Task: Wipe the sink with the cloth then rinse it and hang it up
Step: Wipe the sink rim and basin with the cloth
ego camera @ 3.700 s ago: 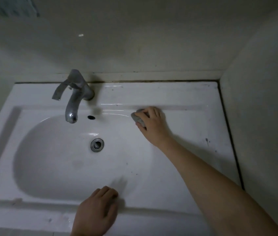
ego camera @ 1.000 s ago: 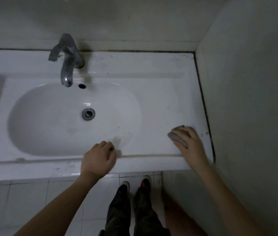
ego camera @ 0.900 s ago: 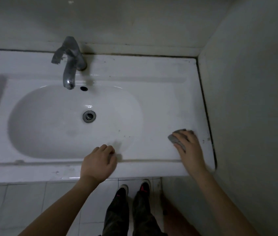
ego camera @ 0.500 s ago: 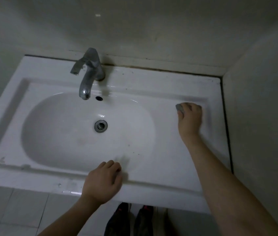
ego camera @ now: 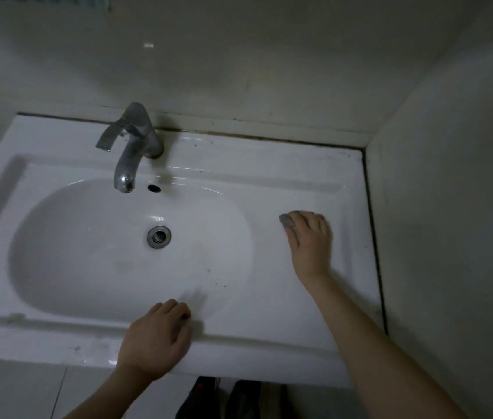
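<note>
Head view, dim light. White sink (ego camera: 269,173) set into a corner, wall behind and wall to the right. Right hand (ego camera: 310,241) lies palm-down on the flat ledge to the right of the basin, between the basin edge and the right wall. Grip of the right hand: fingers curled over a small grey cloth (ego camera: 287,222), pressing it flat on the ledge; only the cloth's left edge shows past the fingertips, the rest is hidden under the hand. Left hand (ego camera: 156,340) rests on the front rim of the sink, fingers bent over the inner edge of the basin; grip loosely curled, holding nothing, only bearing on the rim. Metal tap (ego camera: 132,146) stands at the back ledge, left of centre, spout over the basin, lever turned to the left. No water seen at the spout. Drain (ego camera: 158,236) in the basin floor, overflow hole (ego camera: 153,187) just behind it on the back wall of the basin. Dark specks on the basin's right slope and along the back seam. Shoes (ego camera: 230,400) on the tiled floor below the front rim.
</note>
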